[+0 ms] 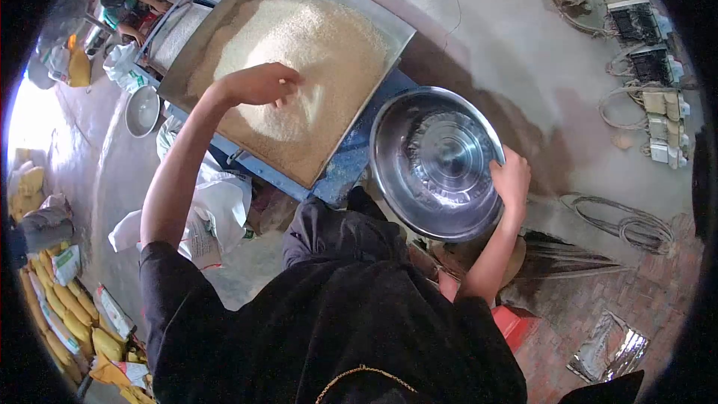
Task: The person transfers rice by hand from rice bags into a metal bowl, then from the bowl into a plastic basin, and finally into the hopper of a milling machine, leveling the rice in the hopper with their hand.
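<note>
A wide metal tray [404, 34] holds a mound of pale grain [299, 34]. Over the grain is my left hand [263, 84], its fingers curled downward; whatever they hold, if anything, is hidden. My right hand [511, 179] grips the right rim of a large shiny steel basin [452, 151], which looks empty and is tilted beside the tray's right side. Its thumb lies on the inner side of the rim, and the other fingers are mostly hidden behind it.
Beneath the tray is a blue frame [280, 178]. White sacks [224, 206] lie left of my legs. Another person [123, 6] is at a smaller tray [179, 34], upper left, near a round bowl [142, 111]. Stacked yellow sacks [75, 307] stand lower left; coiled cable [636, 221] lies right.
</note>
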The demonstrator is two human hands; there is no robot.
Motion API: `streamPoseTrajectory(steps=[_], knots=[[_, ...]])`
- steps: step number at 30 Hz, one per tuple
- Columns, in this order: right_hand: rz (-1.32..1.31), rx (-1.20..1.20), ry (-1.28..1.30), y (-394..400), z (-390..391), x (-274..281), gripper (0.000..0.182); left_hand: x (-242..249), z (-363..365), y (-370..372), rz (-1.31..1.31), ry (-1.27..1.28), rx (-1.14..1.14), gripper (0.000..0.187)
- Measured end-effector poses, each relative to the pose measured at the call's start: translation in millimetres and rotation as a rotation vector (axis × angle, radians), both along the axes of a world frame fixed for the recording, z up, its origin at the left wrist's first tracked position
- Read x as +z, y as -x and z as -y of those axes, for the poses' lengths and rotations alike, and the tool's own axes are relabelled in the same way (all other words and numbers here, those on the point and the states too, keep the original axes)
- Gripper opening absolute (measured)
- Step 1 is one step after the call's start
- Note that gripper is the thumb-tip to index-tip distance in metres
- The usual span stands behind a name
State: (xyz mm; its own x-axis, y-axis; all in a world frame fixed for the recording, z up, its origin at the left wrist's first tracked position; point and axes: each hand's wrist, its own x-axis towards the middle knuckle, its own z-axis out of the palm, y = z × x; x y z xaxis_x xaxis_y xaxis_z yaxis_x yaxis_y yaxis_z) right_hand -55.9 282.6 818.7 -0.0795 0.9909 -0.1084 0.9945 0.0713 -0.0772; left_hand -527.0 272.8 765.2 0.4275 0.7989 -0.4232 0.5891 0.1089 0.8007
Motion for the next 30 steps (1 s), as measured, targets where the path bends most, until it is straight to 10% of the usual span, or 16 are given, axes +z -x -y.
streamPoseTrajectory(steps=[4,6,11,22,23,26,29,30], knots=[[-0.135,-0.136,-0.036,14.9,19.5,15.3,0.031,-57.9,33.4,-23.0,0.343,0.125,-0.566,0.031],[-0.221,-0.114,-0.194,14.5,22.2,9.8,0.032,-30.1,51.7,-64.0,0.095,0.081,-0.793,0.033],[-0.232,-0.191,-0.222,22.1,28.5,3.8,0.027,-105.0,67.1,-77.0,-0.233,-0.04,-0.74,0.031],[-0.355,-0.23,-0.25,28.8,42.6,3.9,0.029,-73.3,-37.5,-23.1,-0.084,-0.295,-0.342,0.044],[-0.365,-0.215,-0.249,28.5,43.9,3.2,0.03,-65.3,-36.5,-14.1,0.156,0.096,-0.111,0.04],[-0.402,-0.186,-0.262,33.7,52.6,6.4,0.031,-7.6,-35.3,-10.7,0.033,0.205,-0.037,0.035],[-0.378,-0.194,-0.258,31.2,57.5,1.1,0.032,-28.5,-22.2,-21.7,0.41,0.488,-0.261,0.036],[-0.343,-0.205,-0.242,31.5,59.3,0.4,0.033,-22.3,-6.0,-50.2,0.159,0.491,-0.273,0.039]])
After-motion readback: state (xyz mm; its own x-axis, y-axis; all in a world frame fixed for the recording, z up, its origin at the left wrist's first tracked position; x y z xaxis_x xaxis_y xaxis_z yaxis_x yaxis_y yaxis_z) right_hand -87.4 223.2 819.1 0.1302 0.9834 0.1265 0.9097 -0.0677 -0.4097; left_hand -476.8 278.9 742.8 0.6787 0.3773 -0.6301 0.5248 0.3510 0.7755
